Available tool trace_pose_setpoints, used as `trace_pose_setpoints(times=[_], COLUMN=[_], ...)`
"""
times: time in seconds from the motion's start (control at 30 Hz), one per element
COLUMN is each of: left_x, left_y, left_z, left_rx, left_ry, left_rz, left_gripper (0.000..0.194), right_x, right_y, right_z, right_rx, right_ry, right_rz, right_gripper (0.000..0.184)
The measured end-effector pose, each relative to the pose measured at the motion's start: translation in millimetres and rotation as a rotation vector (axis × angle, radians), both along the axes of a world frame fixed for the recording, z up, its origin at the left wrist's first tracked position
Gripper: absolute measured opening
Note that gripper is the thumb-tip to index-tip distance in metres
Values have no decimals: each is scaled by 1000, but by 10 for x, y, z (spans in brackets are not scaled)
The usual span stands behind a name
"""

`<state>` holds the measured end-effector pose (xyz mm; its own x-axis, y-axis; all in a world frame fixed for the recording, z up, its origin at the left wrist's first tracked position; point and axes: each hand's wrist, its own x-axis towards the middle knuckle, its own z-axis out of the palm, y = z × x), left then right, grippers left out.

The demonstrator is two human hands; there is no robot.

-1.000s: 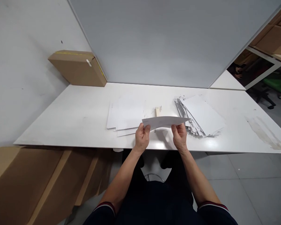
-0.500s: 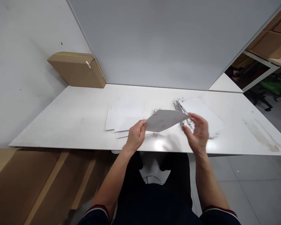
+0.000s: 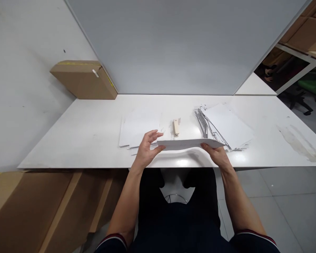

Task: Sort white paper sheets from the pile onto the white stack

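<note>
Above the table's front edge, several sheets of paper or a single one, I cannot tell which, form a white paper piece (image 3: 184, 144) seen nearly edge-on. Its right end is pinched by my right hand (image 3: 216, 154), thumb on the near side. At the left end my left hand (image 3: 148, 149) has its fingers and thumb spread around the edge, thumb close to it. Beyond the paper lies a cream stapler (image 3: 176, 127). A stack of white sheets (image 3: 140, 128) rests left of it. To the right sits a fanned pile of papers (image 3: 229, 126) with dark printed edges.
The white table (image 3: 89, 140) ends at a grey panel (image 3: 171, 45) at the back. A cardboard box (image 3: 84, 80) leans in the left corner. More cardboard (image 3: 28, 207) stands below the table at left. A green chair (image 3: 312, 86) is at far right.
The paper has tipped from showing its face to nearly edge-on. My right hand has closed on its right end, while my left hand has loosened and spread its fingers. The stapler has come into clear view.
</note>
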<state>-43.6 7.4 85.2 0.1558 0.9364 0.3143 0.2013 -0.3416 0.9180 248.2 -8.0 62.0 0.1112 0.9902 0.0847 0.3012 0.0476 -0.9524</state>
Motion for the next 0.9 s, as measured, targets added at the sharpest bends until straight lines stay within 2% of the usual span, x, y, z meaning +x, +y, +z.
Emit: trace_pose_setpoints(times=[0.03,0.17,0.3,0.37,0.47,0.53,0.6,0.7,0.77,0.83,0.9], left_x=[5,109,169,164,143,139,161,278,414,566,692], left_y=[26,83,91,91,94,93,73,-39,-177,-333,-455], left_z=[-98,-416,-562,-545,-405,-280,-183,-163,-228,-320,-403], left_rx=[-75,-271,-334,-349,-358,-377,-416,-567,-721,-837,-864], left_ry=[-11,59,51,45,35,-4,-129,-463,-615,-620,-597], left_rz=[-43,-141,-124,-106,-95,-74,-5,59,-38,-178,-160], left_gripper=[57,29,26,26,26,27,31,46,55,54,49], right_x=[8,33,70,91,115,116,93,-11,-132,-273,-381], right_y=[-15,-54,-74,-86,-128,-189,-286,-501,-681,-868,-1035], right_z=[-18,-73,-103,-57,76,154,174,58,-92,-247,-354], right_rx=[-8,-74,-108,-128,-170,-194,-219,-289,-334,-369,-418], right_ry=[9,-7,-25,-51,-108,-126,-86,78,224,362,457], right_rz=[-15,29,75,100,155,145,90,11,-91,-198,-232], right_gripper=[23,23,24,24,23,23,25,29,33,43,51])
